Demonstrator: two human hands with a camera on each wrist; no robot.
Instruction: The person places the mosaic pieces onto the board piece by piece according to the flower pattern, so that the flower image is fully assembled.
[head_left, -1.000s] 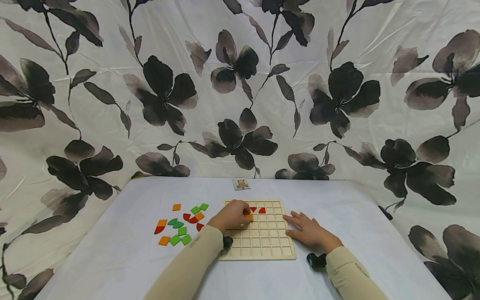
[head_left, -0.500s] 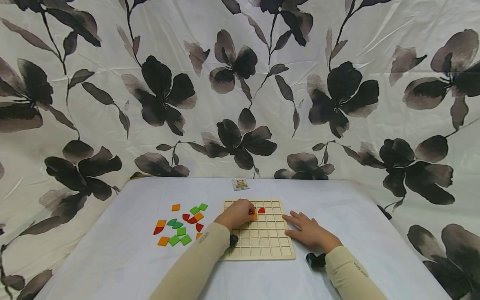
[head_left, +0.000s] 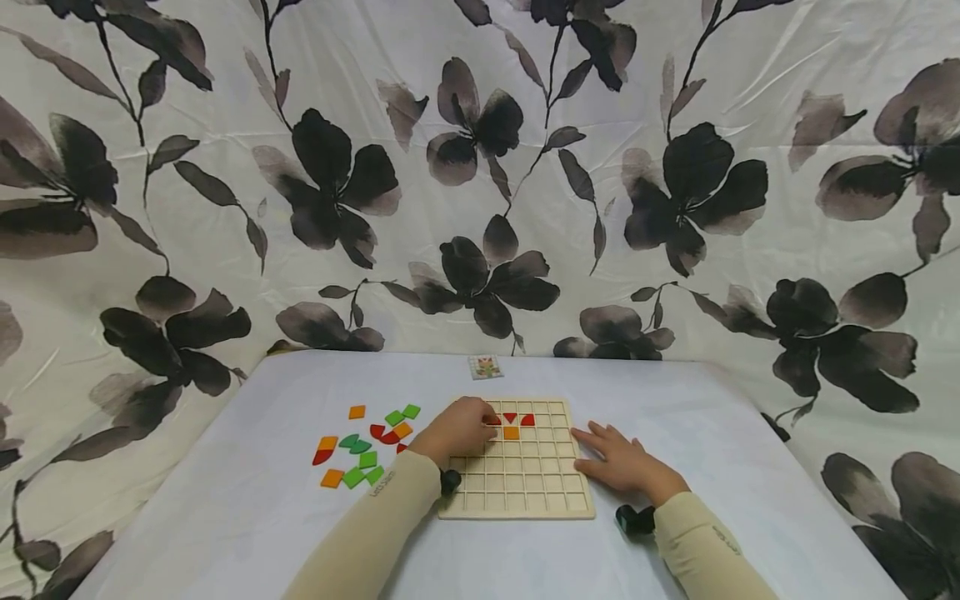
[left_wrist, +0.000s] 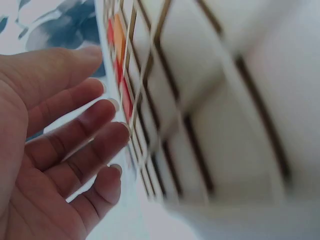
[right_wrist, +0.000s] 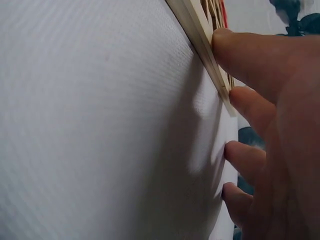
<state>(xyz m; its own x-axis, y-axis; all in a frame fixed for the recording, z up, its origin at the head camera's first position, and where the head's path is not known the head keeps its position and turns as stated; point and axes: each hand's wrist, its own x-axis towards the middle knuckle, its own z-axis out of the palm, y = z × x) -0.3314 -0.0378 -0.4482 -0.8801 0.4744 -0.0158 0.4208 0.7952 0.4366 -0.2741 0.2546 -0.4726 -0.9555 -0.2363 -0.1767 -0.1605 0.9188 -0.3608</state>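
In the head view, a gridded wooden board (head_left: 517,483) lies on the white table (head_left: 292,542). An orange square (head_left: 512,433) sits in its grid just below a red triangular piece (head_left: 511,417), with a red rounded piece (head_left: 528,420) to the right. The left hand (head_left: 459,427) is over the board's upper left; its fingers partly cover another red piece, and from here its grip is hard to read. The right hand (head_left: 626,462) is spread at the board's right edge. Loose pieces (head_left: 367,459) lie left of the board, one red partly hidden behind the left arm. A small card (head_left: 486,367) lies beyond, its print too small to make out.

The left wrist view settles that grip: relaxed, thumb apart from the fingers, holding nothing. Three red patches and one orange show, foreshortened; the nearest grid is blurred.

The right wrist view shows the thumb touching the board's side, the grip wide and without a piece. The frame cuts the board off above, leaving a red sliver.
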